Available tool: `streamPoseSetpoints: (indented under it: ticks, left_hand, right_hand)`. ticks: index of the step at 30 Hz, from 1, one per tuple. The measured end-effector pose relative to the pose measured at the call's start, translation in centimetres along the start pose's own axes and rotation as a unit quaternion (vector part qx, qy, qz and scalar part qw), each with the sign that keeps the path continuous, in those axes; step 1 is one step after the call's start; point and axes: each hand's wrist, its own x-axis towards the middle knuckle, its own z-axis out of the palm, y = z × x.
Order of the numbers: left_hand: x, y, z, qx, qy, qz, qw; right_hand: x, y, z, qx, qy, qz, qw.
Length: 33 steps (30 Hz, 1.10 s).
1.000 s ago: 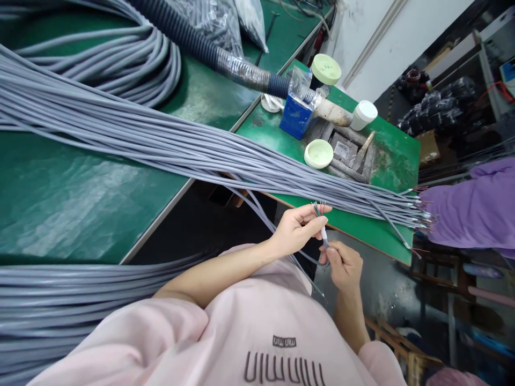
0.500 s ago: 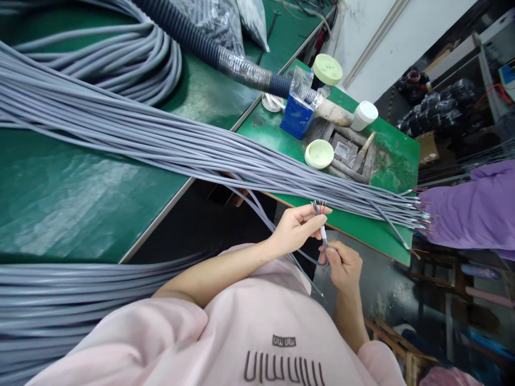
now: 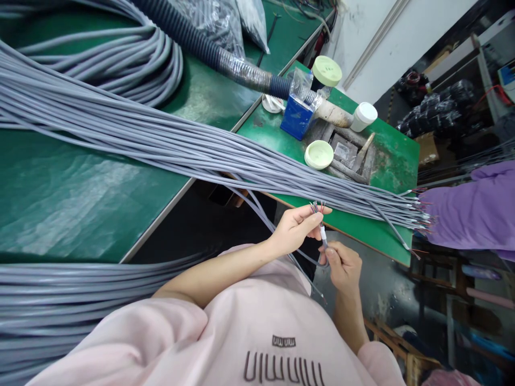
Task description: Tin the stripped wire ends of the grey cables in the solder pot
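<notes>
Between my hands is the end of a grey cable (image 3: 325, 244), with a white band around it and thin coloured wires (image 3: 317, 208) fanning out at the tip. My left hand (image 3: 298, 228) pinches those wires between thumb and fingers. Just below the white band, my right hand (image 3: 343, 262) is closed around the grey sheath. Beyond my hands a long bundle of grey cables (image 3: 225, 150) runs across the tables, its stripped ends at the right. Another loose cable end hangs by my lap.
A black ribbed hose (image 3: 193, 37) reaches a soot-stained metal tray (image 3: 368, 161) on the green table (image 3: 396, 150). Near it stand a blue box (image 3: 296, 117), a pale green lid (image 3: 319, 155) and a white cup (image 3: 364, 116). A co-worker's purple sleeve (image 3: 470, 206) is at the right.
My left thumb has shifted slightly on the wires, and the wires sit a little differently. My right hand keeps its hold on the sheath.
</notes>
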Motion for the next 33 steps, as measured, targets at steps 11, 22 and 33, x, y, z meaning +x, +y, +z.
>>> streamPoseSetpoints:
  ticks: [11,22,33]
  left_hand:
    - [0.0,0.0,0.2,0.001,0.004,0.002,1.0]
    - [0.0,-0.4,0.1,0.025,-0.038,-0.004,0.999]
    - [1.6,-1.9,-0.7,0.427,-0.154,0.203,0.867]
  right_hand:
    - [0.0,-0.1,0.0,-0.009,-0.002,-0.003,1.0]
    - [-1.4,0.6,-0.5,-0.004,0.019,0.015,1.0]
    - [-13.5,11.3,-2.4,-0.062,0.139,0.389,0.909]
